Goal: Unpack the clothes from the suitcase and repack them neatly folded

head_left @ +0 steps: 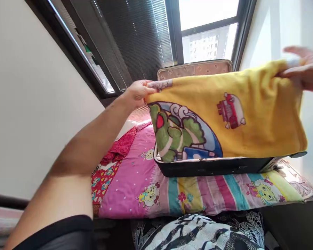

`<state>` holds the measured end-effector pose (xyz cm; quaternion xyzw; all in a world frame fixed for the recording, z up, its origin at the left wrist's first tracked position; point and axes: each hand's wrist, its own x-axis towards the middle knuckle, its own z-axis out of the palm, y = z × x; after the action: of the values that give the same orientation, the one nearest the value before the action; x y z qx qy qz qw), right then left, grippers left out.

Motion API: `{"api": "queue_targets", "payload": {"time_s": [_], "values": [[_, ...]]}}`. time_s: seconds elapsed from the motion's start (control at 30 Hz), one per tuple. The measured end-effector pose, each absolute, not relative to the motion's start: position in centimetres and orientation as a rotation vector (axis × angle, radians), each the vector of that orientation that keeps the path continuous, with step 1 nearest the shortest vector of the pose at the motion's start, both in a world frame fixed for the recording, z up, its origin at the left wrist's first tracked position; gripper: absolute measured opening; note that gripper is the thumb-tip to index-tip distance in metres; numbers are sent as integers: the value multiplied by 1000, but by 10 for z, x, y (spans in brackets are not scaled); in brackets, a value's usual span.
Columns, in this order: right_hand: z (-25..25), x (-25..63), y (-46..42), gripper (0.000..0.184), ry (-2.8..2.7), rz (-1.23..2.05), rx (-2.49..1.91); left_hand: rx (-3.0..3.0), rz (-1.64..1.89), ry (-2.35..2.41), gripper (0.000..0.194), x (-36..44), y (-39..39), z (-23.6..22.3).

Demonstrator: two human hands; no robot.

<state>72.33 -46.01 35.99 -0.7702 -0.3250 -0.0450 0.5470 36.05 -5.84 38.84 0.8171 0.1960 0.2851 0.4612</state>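
I hold a folded yellow blanket (250,114) with a cartoon tree and a red car print stretched out in the air. My left hand (138,92) pinches its upper left corner. At the frame's right edge my right hand (306,71) grips the upper right corner, partly blurred. The blanket's lower edge hangs into an open black suitcase (211,166) that lies on the bed, its padded lid (195,68) standing up behind the blanket.
The suitcase rests on a pink and striped cartoon bedspread (146,180). Red patterned fabric (114,156) lies at the bed's left side by the wall. A black and white patterned cloth (198,232) is below, near me. A window with blinds (135,38) is behind the bed.
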Motion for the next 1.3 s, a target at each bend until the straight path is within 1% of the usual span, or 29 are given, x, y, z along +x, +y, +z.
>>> {"api": "queue_targets", "payload": {"time_s": [0.1, 0.17, 0.23, 0.33, 0.4, 0.47, 0.57, 0.7, 0.87, 0.97, 1.03, 1.1, 1.2, 1.3], "values": [[317, 732, -421, 94, -794, 177, -1988, 2286, 730, 782, 82, 414, -39, 335], [285, 731, -406, 99, -914, 196, -2190, 2466, 719, 965, 89, 436, -41, 299], [258, 724, -398, 104, -884, 106, -2393, 2610, 721, 1017, 89, 442, -58, 269], [227, 707, -395, 98, -921, -133, -2486, 2829, 648, 776, 89, 428, -103, 231], [206, 692, -398, 90, -1223, -208, -2431, 2978, 443, 437, 93, 412, -130, 206], [183, 678, -404, 86, -1567, -147, -2387, 3075, 175, 131, 95, 402, -141, 181], [151, 672, -414, 85, -1834, 43, -2422, 3136, -52, 72, 92, 409, -125, 155], [115, 692, -415, 78, -1835, 72, -2521, 3168, -100, 130, 100, 434, -90, 134], [72, 707, -408, 90, -1869, -28, -2630, 3226, -16, 49, 99, 429, -79, 110], [72, 702, -415, 86, -1866, -80, -2615, 3234, -5, 82, 100, 419, -82, 108], [83, 698, -430, 80, -1823, -32, -2625, 3198, -16, 130, 95, 412, -86, 116], [95, 699, -452, 76, -1821, 37, -2601, 3135, 23, 243, 83, 408, -93, 128], [101, 711, -482, 77, -1823, 31, -2599, 3050, 163, 410, 67, 413, -105, 150], [88, 730, -491, 74, -1793, 5, -2623, 3041, 246, 449, 66, 438, -105, 162]]}}
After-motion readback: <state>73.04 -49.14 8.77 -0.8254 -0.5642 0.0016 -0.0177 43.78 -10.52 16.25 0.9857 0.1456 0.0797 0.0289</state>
